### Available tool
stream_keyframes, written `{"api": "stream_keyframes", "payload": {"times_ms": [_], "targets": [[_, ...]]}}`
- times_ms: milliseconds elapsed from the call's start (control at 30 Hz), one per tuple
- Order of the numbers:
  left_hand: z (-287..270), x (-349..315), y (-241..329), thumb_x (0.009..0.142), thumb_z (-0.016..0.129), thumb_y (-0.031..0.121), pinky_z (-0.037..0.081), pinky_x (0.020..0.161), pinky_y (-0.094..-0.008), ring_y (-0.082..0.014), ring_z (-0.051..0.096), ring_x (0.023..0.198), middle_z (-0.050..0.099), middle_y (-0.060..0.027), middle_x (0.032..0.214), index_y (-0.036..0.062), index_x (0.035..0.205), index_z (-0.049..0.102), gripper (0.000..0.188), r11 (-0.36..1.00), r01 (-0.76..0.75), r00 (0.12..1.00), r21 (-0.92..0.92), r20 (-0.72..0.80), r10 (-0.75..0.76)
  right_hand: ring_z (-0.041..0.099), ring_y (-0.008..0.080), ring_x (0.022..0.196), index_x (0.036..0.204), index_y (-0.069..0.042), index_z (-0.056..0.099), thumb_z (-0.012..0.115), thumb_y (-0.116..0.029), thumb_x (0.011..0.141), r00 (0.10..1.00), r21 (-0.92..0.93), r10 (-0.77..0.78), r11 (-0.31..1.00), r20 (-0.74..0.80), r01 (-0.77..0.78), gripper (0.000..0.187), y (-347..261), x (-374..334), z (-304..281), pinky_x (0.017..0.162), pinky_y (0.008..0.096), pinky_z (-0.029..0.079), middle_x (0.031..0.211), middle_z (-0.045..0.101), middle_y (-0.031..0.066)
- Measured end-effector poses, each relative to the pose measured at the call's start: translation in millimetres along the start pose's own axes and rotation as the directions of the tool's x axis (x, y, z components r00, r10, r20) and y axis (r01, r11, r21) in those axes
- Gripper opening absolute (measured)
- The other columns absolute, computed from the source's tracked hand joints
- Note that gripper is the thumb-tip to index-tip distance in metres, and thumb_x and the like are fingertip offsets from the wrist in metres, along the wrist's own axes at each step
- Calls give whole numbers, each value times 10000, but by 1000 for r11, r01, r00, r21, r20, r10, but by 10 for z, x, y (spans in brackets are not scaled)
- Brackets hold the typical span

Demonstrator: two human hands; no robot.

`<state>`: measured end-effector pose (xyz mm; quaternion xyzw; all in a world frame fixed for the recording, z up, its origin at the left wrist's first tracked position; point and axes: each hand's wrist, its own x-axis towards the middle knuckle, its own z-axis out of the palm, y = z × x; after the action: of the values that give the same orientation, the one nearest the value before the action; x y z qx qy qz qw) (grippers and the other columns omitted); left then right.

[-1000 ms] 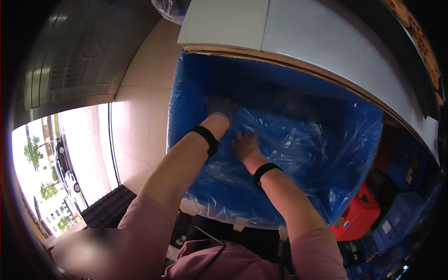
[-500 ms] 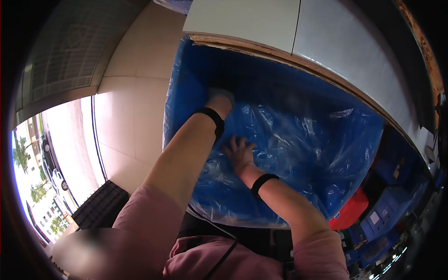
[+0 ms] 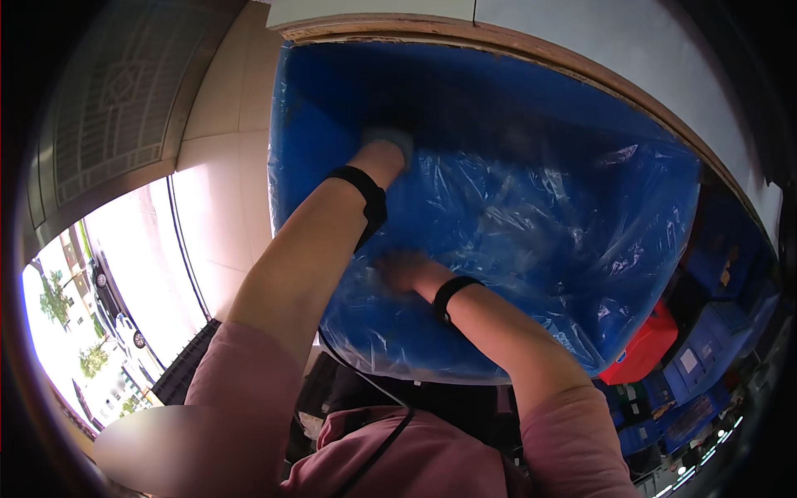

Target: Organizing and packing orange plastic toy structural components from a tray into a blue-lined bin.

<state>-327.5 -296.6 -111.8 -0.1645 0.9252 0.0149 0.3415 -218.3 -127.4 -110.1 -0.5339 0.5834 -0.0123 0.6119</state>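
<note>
A clear plastic liner [image 3: 515, 220] covers the inside of a large blue bin [image 3: 320, 79], lying wrinkled and shiny over its floor and walls. My left arm reaches deep into the bin's far left part. There my left hand [image 3: 388, 137] is mostly lost in dark shadow, with a greyish patch past the wrist, and its fingers are hidden. Nearer to me, my right hand [image 3: 403, 270] is over the liner at the near left side. It is smeared by motion, so its fingers do not show clearly. Black bands circle both wrists.
A wooden edge [image 3: 498, 51] of a pale panel runs along the bin's far side. To the right are a red container [image 3: 643, 347] and several blue crates [image 3: 693, 365]. A dark cable [image 3: 386, 397] hangs in front of me. A black crate [image 3: 187, 361] stands at left.
My right hand has moved left and nearer to me over the liner, from spread fingers to a blur. My left hand stays deep in the bin. The view has shifted slightly.
</note>
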Motion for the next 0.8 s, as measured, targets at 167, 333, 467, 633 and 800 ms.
{"api": "stream_keyframes", "payload": {"times_ms": [167, 333, 467, 633, 800], "targets": [[-31, 9, 68, 863, 574, 265, 348, 1079, -396, -305, 406, 1312, 411, -156, 1429, 89, 1327, 507, 501, 997, -13, 992, -76, 121, 22, 493, 307, 1240, 1258, -105, 561, 447, -241, 935, 995, 47, -29, 998, -97, 34, 369, 220, 245, 110, 1009, 429, 412, 1341, 519, 136], [-137, -163, -43, 757, 673, 286, 366, 1068, -392, -290, 422, 1303, 487, -144, 1362, 117, 1311, 527, 598, 997, 54, 985, -63, 166, -43, 605, 322, 1070, 1199, -134, 610, 475, -194, 922, 980, 102, 164, 983, -111, -153, 313, 377, -569, -419, 846, 404, 518, 1190, 619, 138], [-243, -211, 215, 801, 637, 206, 349, 1080, -457, -308, 396, 1318, 388, -130, 1443, 136, 1392, 421, 633, 991, -34, 979, 129, 203, 7, 649, 266, 1029, 1201, -176, 633, 614, -142, 842, 694, -303, 697, 711, 184, -634, 361, 1025, -1317, -465, 734, 451, 528, 1153, 664, 44], [-178, -377, 188, 753, 689, 270, 316, 1081, -525, -317, 341, 1348, 321, -113, 1478, 196, 1453, 275, 818, 998, 55, 970, -42, 239, -44, 560, 320, 1168, 1171, -127, 644, 572, -156, 877, 578, -260, 806, 534, -130, -804, 304, 1607, -1587, 164, 829, 530, 484, 1309, 563, 94], [-139, -314, 224, 733, 702, 253, 278, 1074, -600, -318, 309, 1368, 304, -81, 1495, 247, 1456, 272, 841, 988, 95, 918, -120, 395, -40, 586, 273, 1142, 1290, -112, 531, 607, -263, 860, 624, -182, 760, 650, 182, -738, 462, 1340, -1597, -221, 934, 489, 445, 1209, 619, 131]]}}
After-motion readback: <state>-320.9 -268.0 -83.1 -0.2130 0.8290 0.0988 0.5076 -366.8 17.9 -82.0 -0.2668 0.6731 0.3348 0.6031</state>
